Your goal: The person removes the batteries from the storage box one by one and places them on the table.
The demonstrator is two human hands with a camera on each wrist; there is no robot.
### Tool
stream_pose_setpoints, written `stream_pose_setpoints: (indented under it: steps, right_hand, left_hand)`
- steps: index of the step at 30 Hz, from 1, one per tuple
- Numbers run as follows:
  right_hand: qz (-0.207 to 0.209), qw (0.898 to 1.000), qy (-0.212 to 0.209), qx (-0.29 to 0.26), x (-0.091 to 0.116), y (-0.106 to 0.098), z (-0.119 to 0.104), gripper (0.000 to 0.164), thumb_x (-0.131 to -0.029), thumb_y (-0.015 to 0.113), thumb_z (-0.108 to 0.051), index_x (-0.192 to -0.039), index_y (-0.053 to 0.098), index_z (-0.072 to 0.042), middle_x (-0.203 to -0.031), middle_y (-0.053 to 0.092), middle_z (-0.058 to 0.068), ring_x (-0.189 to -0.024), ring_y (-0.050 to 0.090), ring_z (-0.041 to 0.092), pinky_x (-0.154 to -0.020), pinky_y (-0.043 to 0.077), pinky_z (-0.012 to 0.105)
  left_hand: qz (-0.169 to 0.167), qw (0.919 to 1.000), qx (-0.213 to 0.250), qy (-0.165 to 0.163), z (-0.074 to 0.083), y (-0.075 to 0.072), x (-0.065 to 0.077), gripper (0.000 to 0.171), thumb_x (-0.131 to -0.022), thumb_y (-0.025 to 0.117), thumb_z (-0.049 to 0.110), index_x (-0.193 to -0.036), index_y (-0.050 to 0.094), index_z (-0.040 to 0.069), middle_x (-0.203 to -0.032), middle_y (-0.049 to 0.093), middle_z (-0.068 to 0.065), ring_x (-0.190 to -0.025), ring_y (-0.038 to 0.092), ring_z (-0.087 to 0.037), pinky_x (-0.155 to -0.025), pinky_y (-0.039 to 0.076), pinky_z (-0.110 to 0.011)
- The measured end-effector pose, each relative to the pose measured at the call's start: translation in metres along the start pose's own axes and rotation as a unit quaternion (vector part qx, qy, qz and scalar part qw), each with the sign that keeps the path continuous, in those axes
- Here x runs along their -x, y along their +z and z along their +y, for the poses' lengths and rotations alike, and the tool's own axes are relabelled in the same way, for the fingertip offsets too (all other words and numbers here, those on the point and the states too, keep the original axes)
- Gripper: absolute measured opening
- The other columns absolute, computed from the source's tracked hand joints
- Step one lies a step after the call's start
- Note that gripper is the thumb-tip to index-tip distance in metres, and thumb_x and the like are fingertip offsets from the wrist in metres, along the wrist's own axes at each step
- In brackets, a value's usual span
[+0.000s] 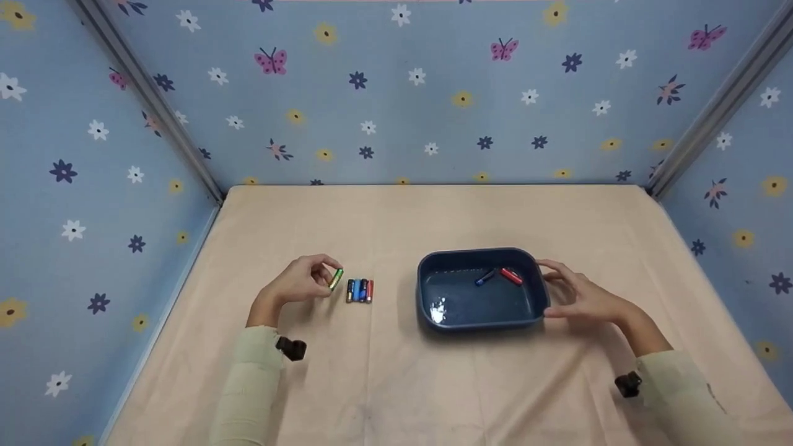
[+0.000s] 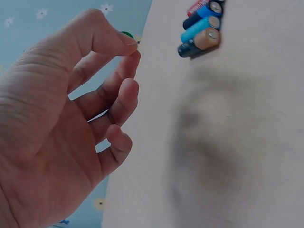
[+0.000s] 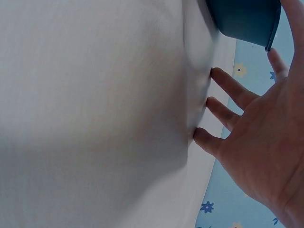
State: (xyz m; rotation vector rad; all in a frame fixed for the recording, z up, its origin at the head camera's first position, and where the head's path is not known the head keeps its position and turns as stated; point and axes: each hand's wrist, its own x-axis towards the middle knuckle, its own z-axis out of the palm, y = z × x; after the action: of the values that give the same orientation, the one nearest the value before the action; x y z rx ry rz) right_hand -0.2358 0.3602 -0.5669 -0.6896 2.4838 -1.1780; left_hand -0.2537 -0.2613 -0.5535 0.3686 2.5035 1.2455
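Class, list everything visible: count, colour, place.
Row batteries: four; black-and-gold, light blue, dark blue, red; on cloth
Held battery: one, green, left hand
Tub: one, dark blue, right of row
Tub batteries: two; dark blue, red; inside
Cloth: one, peach, beneath tub
Walls: three, patterned blue, left, right, behind
Posts: two, grey, corners
Wrist cameras: two, black, sleeve ends
Sleeves: two, pale green, foreground
Hands: two; left beside row, right at tub's end

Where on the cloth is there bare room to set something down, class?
Free: cloth between battery row and bin, and behind both to the back wall. Crowded: the row's left, with the left hand; the bin's right, with the right hand.
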Motion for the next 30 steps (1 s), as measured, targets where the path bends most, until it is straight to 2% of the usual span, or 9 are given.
stream_pose_setpoints:
  steps: [5,11,19,26,30]
  right_hand:
    - [0.0,1.0,0.004,0.007,0.001,-0.001,-0.001,0.099,-0.094,0.092,-0.019,-0.175,0.035,-0.018,-0.164,0.06,0.029,-0.156,0.048,0.054,-0.126,0.019,0.088]
    - [-0.001,1.0,0.009,0.005,0.002,-0.001,-0.002,0.099,-0.094,0.092,-0.02,-0.175,0.035,-0.018,-0.162,0.06,0.03,-0.157,0.047,0.055,-0.125,0.021,0.088]
    - [0.0,1.0,0.014,0.012,0.003,-0.002,-0.003,0.099,-0.094,0.092,-0.021,-0.175,0.035,-0.02,-0.163,0.059,0.03,-0.158,0.046,0.057,-0.124,0.022,0.088]
    - [-0.001,1.0,0.016,0.007,0.002,-0.002,-0.001,0.099,-0.094,0.092,-0.022,-0.175,0.036,-0.022,-0.164,0.058,0.029,-0.159,0.046,0.057,-0.124,0.019,0.089]
    - [-0.001,1.0,0.012,-0.004,0.001,-0.002,0.0,0.098,-0.094,0.092,-0.02,-0.175,0.036,-0.021,-0.165,0.057,0.03,-0.158,0.046,0.057,-0.125,0.018,0.089]
  left_hand:
    - [0.02,0.9991,0.012,-0.035,-0.008,0.012,-0.002,0.053,-0.088,0.076,-0.005,-0.14,0.069,0.002,-0.105,0.068,-0.009,-0.093,0.058,-0.019,-0.079,0.049,-0.026]
    - [0.029,0.9974,-0.01,-0.066,-0.014,0.025,-0.005,0.049,-0.089,0.078,-0.003,-0.137,0.07,0.003,-0.103,0.069,-0.008,-0.091,0.058,-0.019,-0.077,0.048,-0.03]
    - [0.035,0.9966,0.0,-0.074,-0.019,0.033,-0.006,0.052,-0.086,0.072,-0.008,-0.136,0.07,0.001,-0.103,0.067,-0.007,-0.089,0.057,-0.019,-0.07,0.047,-0.027]
    - [0.031,0.9972,0.004,-0.067,-0.019,0.034,-0.006,0.05,-0.09,0.082,-0.005,-0.138,0.071,0.0,-0.102,0.071,-0.008,-0.089,0.06,-0.017,-0.075,0.049,-0.026]
    - [0.031,0.9974,0.007,-0.065,-0.019,0.033,-0.006,0.051,-0.09,0.083,-0.005,-0.139,0.072,0.0,-0.101,0.072,-0.008,-0.088,0.059,-0.016,-0.073,0.049,-0.025]
